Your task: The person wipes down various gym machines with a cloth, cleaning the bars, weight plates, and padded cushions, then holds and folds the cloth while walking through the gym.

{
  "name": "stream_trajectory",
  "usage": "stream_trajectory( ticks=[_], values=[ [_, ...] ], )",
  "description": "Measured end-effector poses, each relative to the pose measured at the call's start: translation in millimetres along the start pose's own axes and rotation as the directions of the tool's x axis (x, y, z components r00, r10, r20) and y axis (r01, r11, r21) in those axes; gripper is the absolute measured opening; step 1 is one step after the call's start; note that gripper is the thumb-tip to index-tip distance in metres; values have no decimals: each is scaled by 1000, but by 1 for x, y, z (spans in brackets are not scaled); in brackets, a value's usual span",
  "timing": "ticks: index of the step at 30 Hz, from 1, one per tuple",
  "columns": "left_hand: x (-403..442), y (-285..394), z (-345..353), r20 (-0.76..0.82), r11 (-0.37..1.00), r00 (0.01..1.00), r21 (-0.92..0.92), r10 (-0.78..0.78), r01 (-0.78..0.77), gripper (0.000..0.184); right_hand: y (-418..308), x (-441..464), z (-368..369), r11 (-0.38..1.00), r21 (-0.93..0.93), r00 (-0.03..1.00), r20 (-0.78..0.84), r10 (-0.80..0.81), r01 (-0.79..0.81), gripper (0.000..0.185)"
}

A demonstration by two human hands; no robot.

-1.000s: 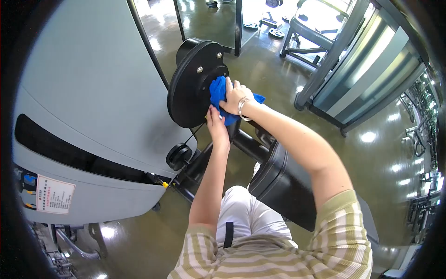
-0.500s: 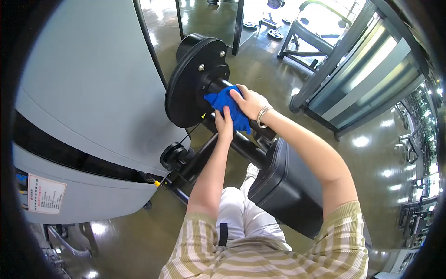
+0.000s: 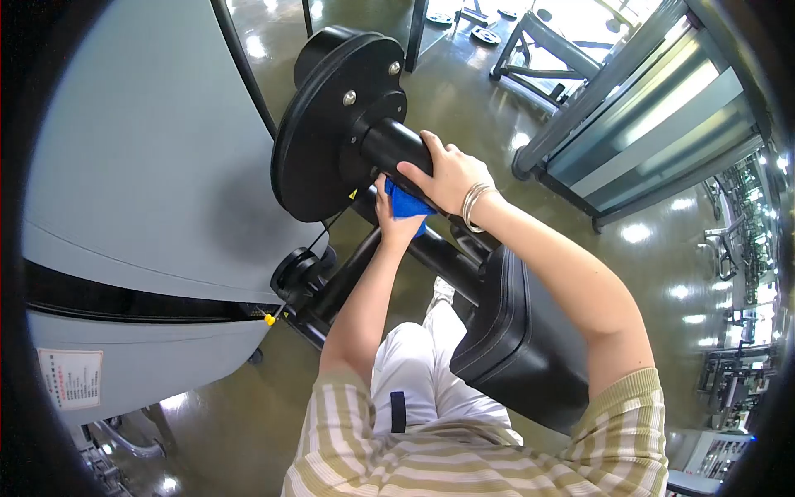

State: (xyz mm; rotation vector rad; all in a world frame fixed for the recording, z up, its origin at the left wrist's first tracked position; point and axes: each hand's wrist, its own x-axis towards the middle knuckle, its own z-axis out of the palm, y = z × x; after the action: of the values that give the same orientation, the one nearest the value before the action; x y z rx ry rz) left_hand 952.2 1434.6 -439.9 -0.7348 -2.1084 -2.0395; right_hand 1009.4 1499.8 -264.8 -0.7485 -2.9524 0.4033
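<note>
A thick black bar (image 3: 396, 151) runs from a round black disc (image 3: 323, 132) down toward the right. Around the upper side of the bar my right hand (image 3: 451, 176) is wrapped, with bracelets at its wrist. My left hand (image 3: 394, 212) is below the bar and holds a blue cloth (image 3: 407, 201) against its underside. Part of the cloth hangs past the fingers; the rest is hidden behind the bar and hand.
A large grey machine housing (image 3: 149, 166) fills the left side. A black padded seat (image 3: 517, 340) lies right of my legs. Below the disc is a small black pulley (image 3: 296, 272). A framed machine (image 3: 654, 124) stands at the upper right.
The blue cloth has gone from the disc's hub, along the bar's top, to beneath the bar in my left hand. My right hand has moved down the bar and now grips it directly.
</note>
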Motion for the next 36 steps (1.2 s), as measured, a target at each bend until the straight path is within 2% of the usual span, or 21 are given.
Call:
stream_trajectory(
  ticks=[2,4,5,6,9,10,12,13,16,17,18,20,26,28,30,31,32,34,35,36],
  values=[
    [-4,-10,5,-15,1000,1000,-15,-28,27,93,1,2,2,1000,-24,1000,2,-10,10,75],
    [-13,-20,-4,17,997,999,65,33,-34,91,1,1,3,1000,-21,999,-24,-21,20,74],
    [-18,-29,-12,92,1000,996,23,-18,16,88,-1,0,3,999,-21,999,-19,-26,26,74],
    [-19,-35,-15,86,1000,996,24,-17,15,88,-2,1,1,999,-27,1000,-3,-16,16,74],
    [-24,-51,-29,279,984,952,159,-128,85,78,2,1,3,1000,-26,1000,-4,-6,6,73],
    [-26,-51,-32,274,983,952,162,-134,92,78,2,1,3,999,-26,999,-23,-25,24,73],
    [-27,-48,-38,342,938,907,321,-244,131,75,0,1,0,1000,-17,1000,-2,-12,12,72],
    [-30,-46,-40,343,937,907,326,-243,127,75,-1,0,-2,1000,-10,1000,15,6,-6,71],
    [-54,-40,-39,284,852,950,523,-130,-40,74,0,-1,-1,1000,-16,1000,4,8,-8,71],
    [-63,-41,-42,357,788,924,604,-134,-119,73,0,-1,-2,1000,-17,1000,0,12,-12,71],
    [-66,-42,-41,360,789,924,602,-129,-125,73,0,-1,-3,1000,-13,1000,19,17,-16,71],
    [-72,-42,-41,376,704,926,667,-35,-244,70,-1,-1,-2,1000,-8,999,45,16,-16,72],
    [-98,-39,-29,393,584,915,722,96,-371,71,-1,1,-4,999,-9,998,45,32,-32,73],
    [-121,-51,-15,396,613,912,696,107,-373,68,1,1,-1,1000,-7,1000,24,12,-12,73],
    [-141,-55,-4,553,705,819,518,156,-484,63,2,1,1,1000,2,1000,12,9,-9,73],
    [-141,-52,2,507,766,835,443,214,-466,60,2,0,0,1000,0,1000,21,13,-13,72],
    [-135,-52,5,510,768,833,439,214,-466,60,1,1,-1,1000,-4,1000,28,15,-15,72],
    [-120,-54,8,724,789,688,394,50,-471,65,2,2,1,1000,-2,1000,20,13,-13,72],
    [-109,-58,9,708,789,698,368,106,-493,53,3,2,2,1000,0,1000,9,5,-5,72],
    [-93,-62,18,708,793,699,366,103,-488,53,3,2,3,1000,-4,1000,14,7,-7,72]
  ],
)
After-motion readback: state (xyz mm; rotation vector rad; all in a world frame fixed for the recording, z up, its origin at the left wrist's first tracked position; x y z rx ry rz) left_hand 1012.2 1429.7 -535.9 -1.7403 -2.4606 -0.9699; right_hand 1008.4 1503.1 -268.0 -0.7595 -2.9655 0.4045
